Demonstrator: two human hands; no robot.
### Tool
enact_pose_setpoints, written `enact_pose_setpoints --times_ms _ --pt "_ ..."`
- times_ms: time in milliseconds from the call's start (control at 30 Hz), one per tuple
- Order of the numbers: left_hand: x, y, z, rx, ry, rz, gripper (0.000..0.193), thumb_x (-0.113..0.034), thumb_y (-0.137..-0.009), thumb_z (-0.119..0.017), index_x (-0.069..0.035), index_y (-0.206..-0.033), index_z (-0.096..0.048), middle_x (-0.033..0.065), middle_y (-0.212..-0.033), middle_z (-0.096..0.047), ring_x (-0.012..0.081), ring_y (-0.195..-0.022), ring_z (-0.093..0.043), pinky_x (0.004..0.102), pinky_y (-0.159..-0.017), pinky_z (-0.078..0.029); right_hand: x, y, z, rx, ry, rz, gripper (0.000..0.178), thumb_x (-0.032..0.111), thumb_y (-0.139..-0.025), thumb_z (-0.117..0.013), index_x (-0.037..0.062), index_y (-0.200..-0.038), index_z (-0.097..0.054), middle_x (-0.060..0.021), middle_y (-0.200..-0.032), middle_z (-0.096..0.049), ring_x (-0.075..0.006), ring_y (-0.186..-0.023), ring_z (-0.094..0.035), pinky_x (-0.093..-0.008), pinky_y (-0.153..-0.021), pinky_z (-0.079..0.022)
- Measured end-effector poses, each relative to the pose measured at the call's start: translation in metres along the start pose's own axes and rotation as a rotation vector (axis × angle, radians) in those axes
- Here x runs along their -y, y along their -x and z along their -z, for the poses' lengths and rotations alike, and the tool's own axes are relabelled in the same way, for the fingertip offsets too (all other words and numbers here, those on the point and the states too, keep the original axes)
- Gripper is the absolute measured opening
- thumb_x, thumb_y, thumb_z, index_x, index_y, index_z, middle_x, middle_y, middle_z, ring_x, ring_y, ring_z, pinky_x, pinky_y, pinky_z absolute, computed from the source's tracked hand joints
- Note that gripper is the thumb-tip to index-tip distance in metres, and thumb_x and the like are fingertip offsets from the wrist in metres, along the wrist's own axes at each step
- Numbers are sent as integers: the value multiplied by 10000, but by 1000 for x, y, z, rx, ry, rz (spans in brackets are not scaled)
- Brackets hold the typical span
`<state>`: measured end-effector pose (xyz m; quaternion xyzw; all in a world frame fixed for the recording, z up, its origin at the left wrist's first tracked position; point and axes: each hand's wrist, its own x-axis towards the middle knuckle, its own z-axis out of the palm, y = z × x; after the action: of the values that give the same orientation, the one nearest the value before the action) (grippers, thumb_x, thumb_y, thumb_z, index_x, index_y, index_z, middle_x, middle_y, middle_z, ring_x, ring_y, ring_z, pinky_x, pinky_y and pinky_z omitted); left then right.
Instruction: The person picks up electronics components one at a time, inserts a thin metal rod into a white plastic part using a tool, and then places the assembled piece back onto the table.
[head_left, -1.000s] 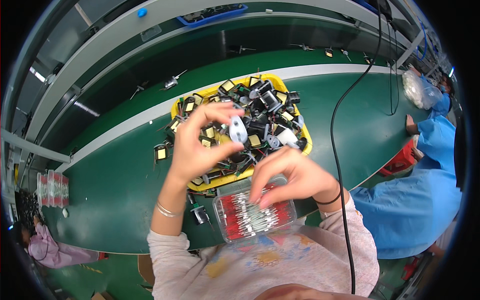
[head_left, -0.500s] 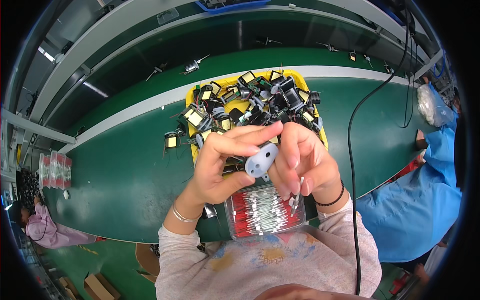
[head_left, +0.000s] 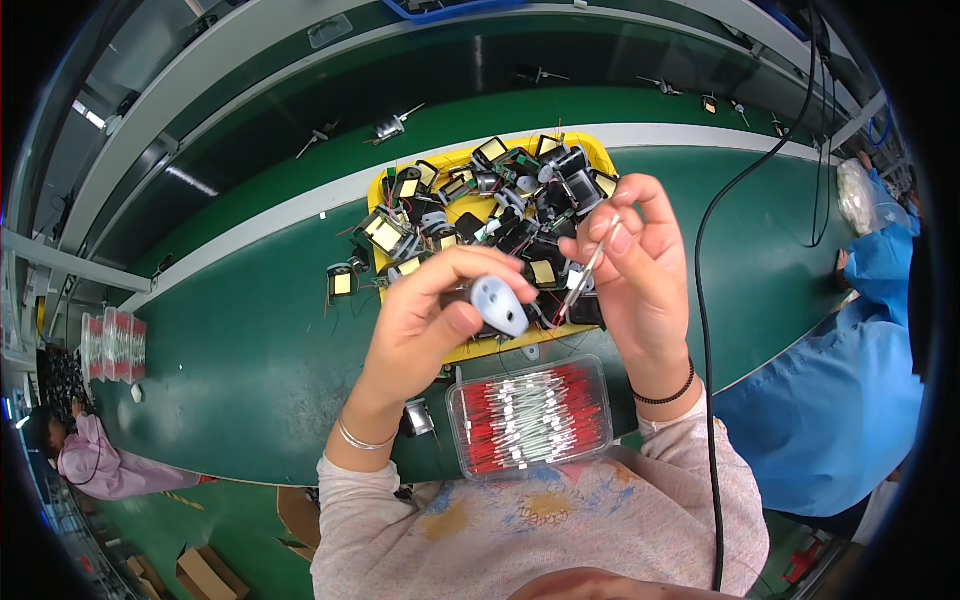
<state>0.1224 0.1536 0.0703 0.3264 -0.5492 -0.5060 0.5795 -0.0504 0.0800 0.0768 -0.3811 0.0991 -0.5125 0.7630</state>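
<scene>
My left hand [head_left: 412, 322] is closed around a small device with a light grey oval end cap [head_left: 500, 306]; holes show in the cap, and my fingers hide most of the body. Up and to the right, my right hand [head_left: 648, 262] pinches a thin white rod [head_left: 586, 274] between thumb and fingers, its greyish tip slanting down to the left, apart from the device. Behind both hands stands a yellow tray [head_left: 376, 192] heaped with similar black devices with grey caps, pale yellow pads and thin wires. Below them sits a clear plastic box [head_left: 606, 440] filled with red and white thin pieces [head_left: 530, 418].
A loose device [head_left: 342, 284] lies left of the tray, and a silver part [head_left: 420, 418] beside my left wrist. Stacked clear boxes [head_left: 115, 345] stand far left. A black cable [head_left: 704, 300] hangs at right. People in blue [head_left: 830, 390] and pink [head_left: 110, 462] are either side.
My hands have moved apart. The right has risen with the rod, which now points down-left; the left has shifted slightly left and turned the grey cap.
</scene>
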Motion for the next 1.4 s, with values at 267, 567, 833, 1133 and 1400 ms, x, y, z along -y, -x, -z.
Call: enact_pose_setpoints --times_ms 267,567,833,1133,1400 --pt "-2 -4 -12 171 -521 -180 516 -547 -748 -569 -47 -842 -649 82 -926 -553 275 -1038 -472 392 -881 -357 -3 4 -3 44 299 318 347 -66 -763 -600 8 -1041 -406 -103 -849 -584 -151 -812 -590 -343 -825 -505" --pt "-2 -1 -7 117 -397 -144 560 -564 -761 -538 -15 -818 -635 82 -884 -576 260 -944 -516 369 -843 -382 17 -7 -1 400 699 133 139 -18 -687 -669 -12 -824 -643 -97 -868 -637 -158 -777 -611 -261 -720 -484" --pt "-4 3 0 127 -206 -96 401 -393 -785 -619 -23 -938 -614 84 -942 -585 194 -913 -551 301 -805 -425 27 5 2 102 503 316 208 -125 -672 -633 -63 -870 -618 -149 -826 -634 -206 -779 -635 -279 -699 -522" --pt "8 4 -9 -114 -87 -239 436 17 -589 -773 2 -954 -536 129 -922 -628 212 -878 -619 315 -783 -498 28 25 -12 157 848 671 302 -25 -559 -767 -8 -835 -647 -124 -759 -646 -222 -666 -635 -286 -582 -516" --pt "9 -2 -13 -127 -289 -470 425 -47 -583 -797 -14 -921 -539 137 -862 -654 271 -875 -626 360 -777 -480 42 31 -25 354 1125 716 279 10 -600 -767 -11 -814 -589 -120 -693 -622 -239 -616 -630 -318 -559 -544"
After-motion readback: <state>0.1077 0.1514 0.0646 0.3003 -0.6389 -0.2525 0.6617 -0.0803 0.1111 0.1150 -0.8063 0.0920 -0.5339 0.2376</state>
